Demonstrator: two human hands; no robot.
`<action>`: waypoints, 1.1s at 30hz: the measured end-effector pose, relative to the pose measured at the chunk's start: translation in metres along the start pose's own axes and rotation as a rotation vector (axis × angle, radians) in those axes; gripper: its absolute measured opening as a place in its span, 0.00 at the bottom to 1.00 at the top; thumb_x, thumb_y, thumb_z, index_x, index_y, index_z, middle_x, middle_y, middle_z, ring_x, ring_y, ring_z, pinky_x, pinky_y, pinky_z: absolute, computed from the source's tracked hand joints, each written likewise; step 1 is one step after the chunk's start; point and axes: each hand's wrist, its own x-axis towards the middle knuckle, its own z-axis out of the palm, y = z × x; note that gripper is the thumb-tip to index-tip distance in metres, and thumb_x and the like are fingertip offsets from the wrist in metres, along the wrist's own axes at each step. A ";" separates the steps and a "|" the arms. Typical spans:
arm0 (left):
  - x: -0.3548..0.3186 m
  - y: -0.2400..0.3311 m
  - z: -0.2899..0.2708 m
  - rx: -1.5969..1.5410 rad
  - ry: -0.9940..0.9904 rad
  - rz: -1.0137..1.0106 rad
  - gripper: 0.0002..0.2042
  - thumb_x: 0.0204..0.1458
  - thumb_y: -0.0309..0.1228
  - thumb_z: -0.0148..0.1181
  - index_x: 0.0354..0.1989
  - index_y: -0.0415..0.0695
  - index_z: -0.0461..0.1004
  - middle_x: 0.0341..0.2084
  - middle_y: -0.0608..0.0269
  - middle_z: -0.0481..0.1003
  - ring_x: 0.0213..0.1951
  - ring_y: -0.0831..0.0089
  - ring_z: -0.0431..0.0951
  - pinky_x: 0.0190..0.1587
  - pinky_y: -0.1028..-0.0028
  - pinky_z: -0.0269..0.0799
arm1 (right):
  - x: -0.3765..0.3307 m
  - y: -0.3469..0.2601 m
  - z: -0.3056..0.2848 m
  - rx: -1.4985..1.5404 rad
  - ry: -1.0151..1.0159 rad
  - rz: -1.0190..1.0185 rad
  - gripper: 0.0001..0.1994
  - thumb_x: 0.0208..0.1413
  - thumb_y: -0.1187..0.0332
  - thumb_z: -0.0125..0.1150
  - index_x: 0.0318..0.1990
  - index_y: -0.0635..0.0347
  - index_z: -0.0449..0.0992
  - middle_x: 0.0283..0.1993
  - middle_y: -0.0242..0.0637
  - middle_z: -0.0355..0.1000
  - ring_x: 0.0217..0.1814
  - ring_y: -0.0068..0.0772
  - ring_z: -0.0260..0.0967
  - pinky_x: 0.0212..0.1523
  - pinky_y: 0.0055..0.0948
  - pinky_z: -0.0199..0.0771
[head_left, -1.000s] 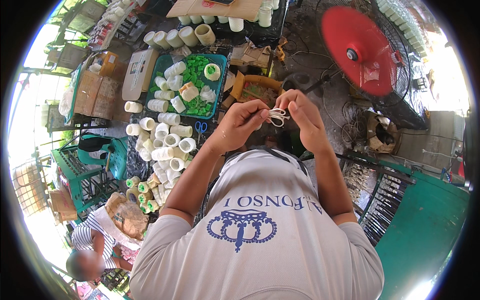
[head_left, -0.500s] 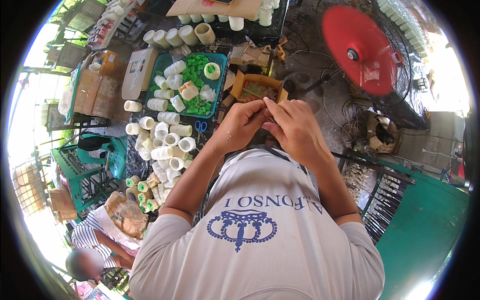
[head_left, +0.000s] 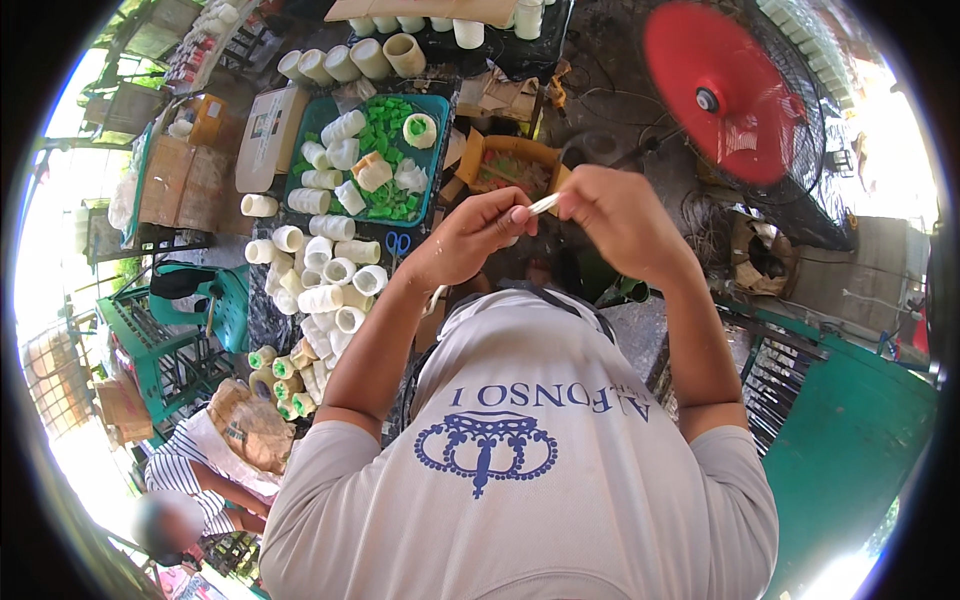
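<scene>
Left hand [head_left: 470, 238] pinching white cord [head_left: 545, 204], right hand [head_left: 630, 228] clamped on it too, blue-handled scissors [head_left: 397, 247] nearby

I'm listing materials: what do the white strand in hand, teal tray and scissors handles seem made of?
White strand: probably matte cord or string, thin and pale, fibre unclear. Teal tray: likely smooth plastic, evenly coloured, rounded corners. Scissors handles: probably plastic, evenly blue loops, finish unclear.

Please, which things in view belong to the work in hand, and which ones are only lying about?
In hand:
white cord, held between the left hand and right hand

Apparently just about:
blue-handled scissors
white tubes
teal tray with green pieces
orange box
red fan
</scene>
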 end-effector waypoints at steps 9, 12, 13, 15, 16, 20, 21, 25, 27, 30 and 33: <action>0.001 -0.081 -0.035 0.319 0.142 -0.019 0.15 0.73 0.39 0.47 0.37 0.41 0.68 0.24 0.68 0.63 0.29 0.77 0.60 0.34 0.74 0.60 | -0.031 0.018 -0.110 0.568 0.644 0.017 0.14 0.74 0.60 0.49 0.40 0.61 0.74 0.32 0.33 0.67 0.37 0.29 0.65 0.46 0.33 0.69; 0.000 -0.119 -0.059 0.433 0.167 -0.152 0.13 0.72 0.36 0.48 0.38 0.38 0.67 0.25 0.58 0.67 0.31 0.69 0.64 0.39 0.68 0.65 | -0.061 0.041 -0.176 0.586 0.837 -0.036 0.11 0.73 0.67 0.51 0.47 0.67 0.73 0.38 0.36 0.69 0.42 0.32 0.68 0.54 0.38 0.73; -0.001 -0.133 -0.068 0.438 0.185 -0.171 0.13 0.72 0.35 0.48 0.38 0.38 0.68 0.25 0.58 0.67 0.31 0.69 0.63 0.39 0.68 0.65 | -0.078 0.048 -0.208 0.611 0.764 -0.043 0.10 0.71 0.70 0.51 0.48 0.69 0.73 0.39 0.37 0.70 0.44 0.32 0.69 0.57 0.40 0.74; -0.003 -0.170 -0.083 0.443 0.199 -0.186 0.12 0.72 0.35 0.48 0.38 0.38 0.68 0.25 0.60 0.67 0.32 0.71 0.64 0.40 0.69 0.66 | -0.102 0.051 -0.251 0.463 1.017 0.030 0.09 0.69 0.72 0.53 0.47 0.70 0.74 0.39 0.37 0.71 0.45 0.33 0.70 0.58 0.40 0.73; -0.003 -0.184 -0.085 0.404 0.192 -0.144 0.12 0.71 0.35 0.48 0.37 0.40 0.68 0.25 0.64 0.65 0.32 0.74 0.63 0.38 0.71 0.64 | -0.113 0.045 -0.265 0.430 1.051 0.016 0.08 0.69 0.72 0.53 0.46 0.68 0.75 0.39 0.36 0.71 0.45 0.33 0.69 0.58 0.40 0.72; 0.002 -0.204 -0.090 0.294 0.101 -0.121 0.13 0.71 0.37 0.49 0.36 0.43 0.71 0.25 0.74 0.63 0.32 0.80 0.62 0.36 0.76 0.60 | -0.179 0.050 -0.358 0.354 1.163 0.086 0.06 0.69 0.70 0.55 0.45 0.64 0.75 0.39 0.35 0.71 0.44 0.32 0.70 0.54 0.37 0.72; 0.004 -0.201 -0.093 0.275 0.052 -0.176 0.13 0.71 0.37 0.50 0.36 0.43 0.72 0.25 0.74 0.63 0.32 0.81 0.62 0.36 0.76 0.60 | -0.203 0.058 -0.388 0.321 1.171 0.113 0.06 0.69 0.69 0.55 0.45 0.63 0.74 0.39 0.34 0.71 0.44 0.32 0.70 0.52 0.36 0.73; 0.006 -0.189 -0.100 0.316 -0.011 -0.269 0.15 0.70 0.39 0.53 0.38 0.41 0.80 0.23 0.76 0.65 0.30 0.83 0.62 0.34 0.76 0.60 | -0.259 0.079 -0.457 0.158 1.338 0.264 0.07 0.68 0.67 0.58 0.44 0.61 0.74 0.37 0.32 0.70 0.41 0.29 0.70 0.48 0.33 0.74; 0.004 -0.205 -0.111 0.332 -0.019 -0.216 0.15 0.69 0.40 0.56 0.41 0.40 0.83 0.24 0.75 0.70 0.30 0.84 0.64 0.34 0.77 0.62 | -0.307 0.091 -0.502 0.127 1.381 0.331 0.07 0.68 0.66 0.59 0.45 0.60 0.75 0.37 0.30 0.70 0.40 0.27 0.70 0.46 0.32 0.75; 0.005 -0.224 -0.131 0.367 -0.038 -0.352 0.14 0.67 0.40 0.59 0.41 0.42 0.84 0.22 0.75 0.71 0.28 0.84 0.66 0.33 0.77 0.64 | -0.381 0.097 -0.559 0.092 1.363 0.388 0.09 0.68 0.64 0.60 0.47 0.60 0.76 0.35 0.29 0.70 0.39 0.26 0.71 0.44 0.31 0.75; 0.003 -0.214 -0.135 0.223 -0.076 -0.393 0.16 0.67 0.42 0.58 0.37 0.42 0.82 0.20 0.76 0.70 0.25 0.85 0.65 0.30 0.78 0.63 | -0.420 0.084 -0.584 0.099 1.348 0.458 0.10 0.67 0.63 0.61 0.49 0.59 0.77 0.34 0.27 0.69 0.38 0.23 0.70 0.43 0.28 0.75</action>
